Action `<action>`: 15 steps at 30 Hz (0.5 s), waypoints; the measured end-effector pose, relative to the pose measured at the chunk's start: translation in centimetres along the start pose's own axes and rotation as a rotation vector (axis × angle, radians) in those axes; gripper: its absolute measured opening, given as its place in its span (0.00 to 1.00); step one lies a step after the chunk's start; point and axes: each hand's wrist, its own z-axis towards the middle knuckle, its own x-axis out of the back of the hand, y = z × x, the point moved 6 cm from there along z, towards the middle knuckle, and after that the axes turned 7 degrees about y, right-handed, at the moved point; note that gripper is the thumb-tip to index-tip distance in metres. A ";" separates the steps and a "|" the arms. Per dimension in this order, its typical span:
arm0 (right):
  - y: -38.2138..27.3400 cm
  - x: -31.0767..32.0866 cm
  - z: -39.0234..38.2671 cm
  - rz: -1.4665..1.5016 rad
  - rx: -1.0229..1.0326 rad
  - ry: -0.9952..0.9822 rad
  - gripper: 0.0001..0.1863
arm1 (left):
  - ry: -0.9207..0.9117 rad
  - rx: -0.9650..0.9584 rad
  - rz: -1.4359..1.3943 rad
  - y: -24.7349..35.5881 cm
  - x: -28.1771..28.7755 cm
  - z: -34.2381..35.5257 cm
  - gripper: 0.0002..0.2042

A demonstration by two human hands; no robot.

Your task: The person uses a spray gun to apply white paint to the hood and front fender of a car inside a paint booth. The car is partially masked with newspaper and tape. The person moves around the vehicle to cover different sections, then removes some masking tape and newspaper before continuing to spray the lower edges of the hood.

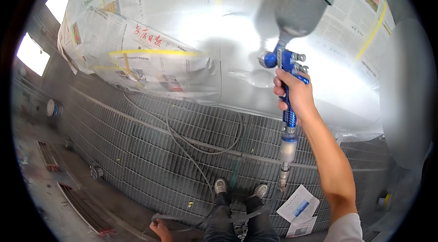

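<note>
My right hand [297, 93] is wrapped round the handle of a blue spray gun [288, 64] with a grey paint cup [301, 11] on top. A small clear filter [288, 150] and a metal hose coupling [283, 178] hang below the grip. The gun is in front of a silver car door panel [244, 32], near the recessed door handle [259, 79]. Low at the left, my left hand [160, 231] is closed on a grey air hose [187, 218] that runs across in front of my legs. Part of that hand is cut off by the lower edge.
Newspaper [173, 0] held by yellow tape [155, 52] covers the car around the bare silver area. Underfoot is a metal floor grating [150, 146], with a loop of hose [214, 151] lying on it. Papers [299, 206] lie near my right foot; a can [54, 108] stands far left.
</note>
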 end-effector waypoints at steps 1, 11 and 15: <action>-0.9 -1.6 0.1 0.014 0.015 -0.029 0.10 | -0.011 -0.010 0.015 -0.4 0.2 0.5 0.19; -5.7 -2.1 2.4 0.051 0.091 -0.088 0.08 | -0.174 -0.085 0.069 0.5 -3.4 -1.6 0.25; -5.9 4.3 2.3 -0.002 0.087 0.027 0.07 | -0.321 -0.185 0.088 0.7 -5.4 -3.3 0.24</action>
